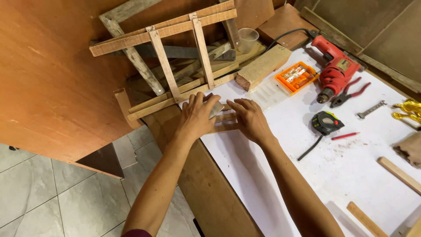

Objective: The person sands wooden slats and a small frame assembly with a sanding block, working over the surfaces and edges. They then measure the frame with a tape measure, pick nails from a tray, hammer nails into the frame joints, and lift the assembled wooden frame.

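Nearest you, a thin wooden strip (367, 220) lies at the lower edge of the white table (263, 175), another strip (400, 174) beyond it to the right. Mid-table, both hands press down together. Your left hand (197, 116) lies flat with fingers spread, a small grey block (216, 109), possibly sanding paper, pinned under its fingertips. Your right hand (250, 118) lies flat just beside it, palm on short wooden slats (226, 122) that sit at the table's left edge; neither hand is curled into a full grasp. Right of your hands: a black tape measure (325, 123), a red pencil (345, 136), a small wrench (371, 109). Farther back, a wood block (263, 66), an orange bit case (297, 76), red-handled pliers (351, 93) and a red corded drill (335, 70). Farthest left, a slatted wooden frame (175, 57) leans against a brown board (52, 79), a clear plastic cup (247, 39) behind it.
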